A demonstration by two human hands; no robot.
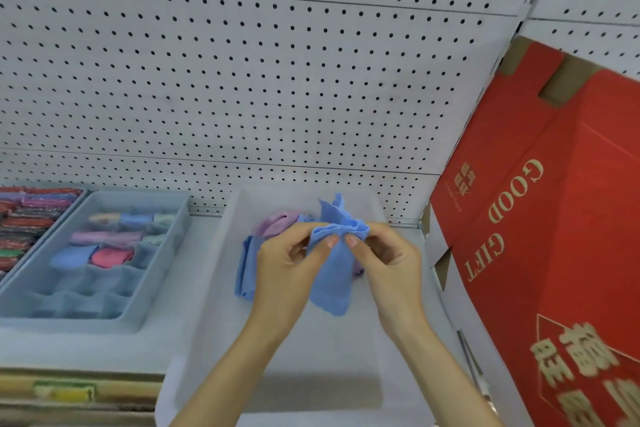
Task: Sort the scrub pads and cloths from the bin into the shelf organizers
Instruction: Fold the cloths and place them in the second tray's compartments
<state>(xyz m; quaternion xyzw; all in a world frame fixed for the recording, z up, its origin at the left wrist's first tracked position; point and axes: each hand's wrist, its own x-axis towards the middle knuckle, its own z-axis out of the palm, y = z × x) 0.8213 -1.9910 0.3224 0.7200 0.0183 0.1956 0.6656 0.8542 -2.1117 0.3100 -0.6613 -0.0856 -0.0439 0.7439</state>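
blue cloth (329,288) pinched, red box (561,204) "good gift"

White pegboard wall (277,80) behind a pale shelf (86,347), red carton (554,218) beside.

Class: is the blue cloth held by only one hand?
No, the left hand and the right hand both pinch the blue cloth.

Loaded pale grey shelf (173,343).
Translucent white plastic bin (322,378) beneath left hand (284,270); blue divided organizer (162,263) further left; red cardboard box (554,218) beyond right hand (391,263).
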